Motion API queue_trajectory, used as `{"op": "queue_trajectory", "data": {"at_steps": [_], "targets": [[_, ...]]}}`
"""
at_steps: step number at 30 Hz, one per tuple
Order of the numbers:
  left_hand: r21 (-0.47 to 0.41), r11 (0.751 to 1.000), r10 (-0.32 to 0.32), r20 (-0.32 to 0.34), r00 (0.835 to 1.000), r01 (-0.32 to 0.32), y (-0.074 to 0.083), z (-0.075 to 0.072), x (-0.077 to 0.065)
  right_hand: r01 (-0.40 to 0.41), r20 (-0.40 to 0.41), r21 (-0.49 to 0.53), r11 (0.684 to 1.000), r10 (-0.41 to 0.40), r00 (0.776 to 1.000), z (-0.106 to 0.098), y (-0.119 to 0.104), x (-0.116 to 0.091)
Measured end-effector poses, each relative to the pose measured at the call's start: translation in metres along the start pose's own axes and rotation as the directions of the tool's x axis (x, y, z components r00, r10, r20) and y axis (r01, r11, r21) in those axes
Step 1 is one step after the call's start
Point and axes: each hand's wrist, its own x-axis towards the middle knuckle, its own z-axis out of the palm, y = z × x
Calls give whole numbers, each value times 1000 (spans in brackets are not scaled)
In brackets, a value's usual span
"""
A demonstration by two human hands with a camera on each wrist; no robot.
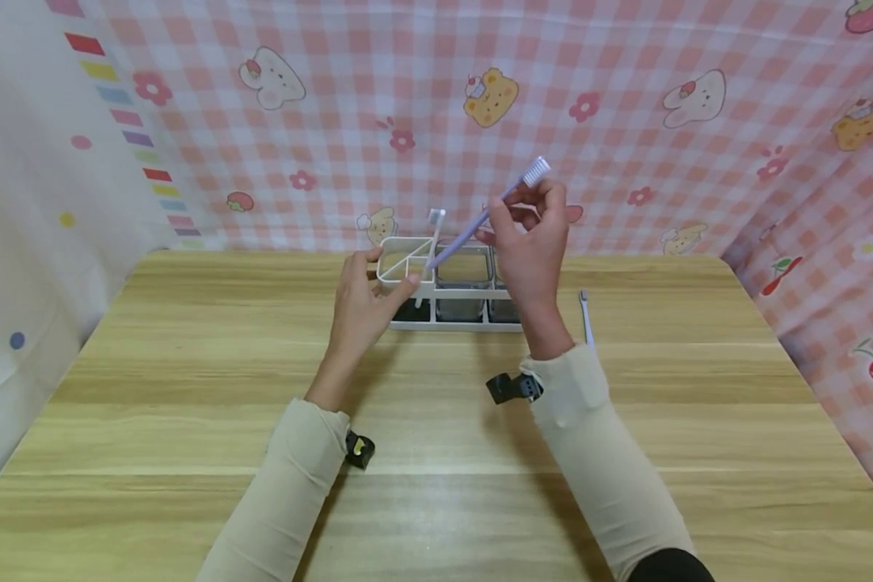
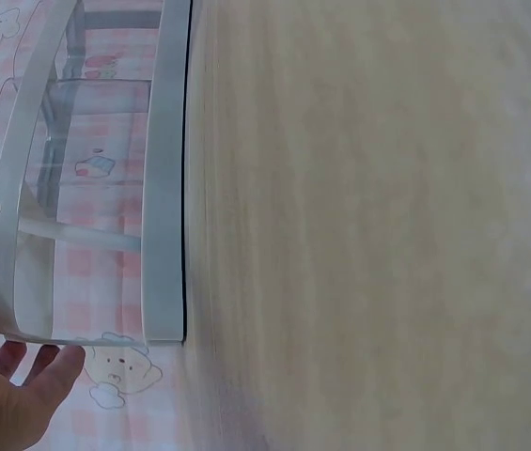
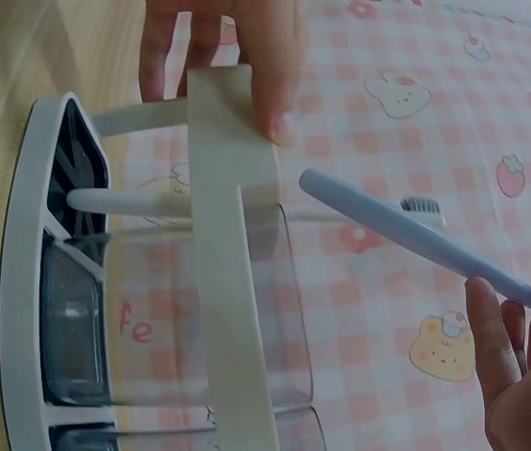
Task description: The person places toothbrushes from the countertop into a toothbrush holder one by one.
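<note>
A white toothbrush holder (image 1: 454,326) stands at the back of the table, with clear cups (image 1: 464,267) in its middle and right sections. My left hand (image 1: 364,299) grips its left end, thumb at the front and fingers round the side. In my right hand (image 1: 534,242) I pinch a purple toothbrush (image 1: 469,230), bristles up and handle slanting down to the left. In the right wrist view, the tip of the purple handle (image 3: 387,221) is apart from the holder's upper rail. A white toothbrush (image 1: 436,230) stands slightly tilted in the holder's left part, its bristles above the rim.
Another toothbrush (image 1: 585,311) lies on the wooden table (image 1: 422,501), right of the holder and partly hidden by my right sleeve. A pink checked cloth (image 1: 436,97) with cartoon prints hangs right behind the table's back edge and along the right side.
</note>
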Motion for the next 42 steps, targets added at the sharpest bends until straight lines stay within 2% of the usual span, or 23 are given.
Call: {"op": "queue_trajectory", "data": {"at_steps": [6, 12, 23, 35, 42], "targets": [[-12, 1000, -2, -2, 1000, 2, -1, 0, 0, -29, 24, -21, 999, 29, 999, 9, 2, -4], [-12, 1000, 4, -9, 1000, -4, -2, 0, 0, -19, 62, -48, 999, 22, 998, 12, 2, -7], [-14, 1000, 8, -7, 1000, -8, -1, 0, 0, -4, 89, -131, 991, 16, 996, 20, 8, -13], [-7, 1000, 8, -12, 1000, -8, -2, 0, 0, -41, 106, -175, 984, 60, 993, 27, 15, -17], [-3, 1000, 3, -9, 1000, -3, -1, 0, 0, 15, 131, -245, 969, 18, 991, 31, 22, -19]]}}
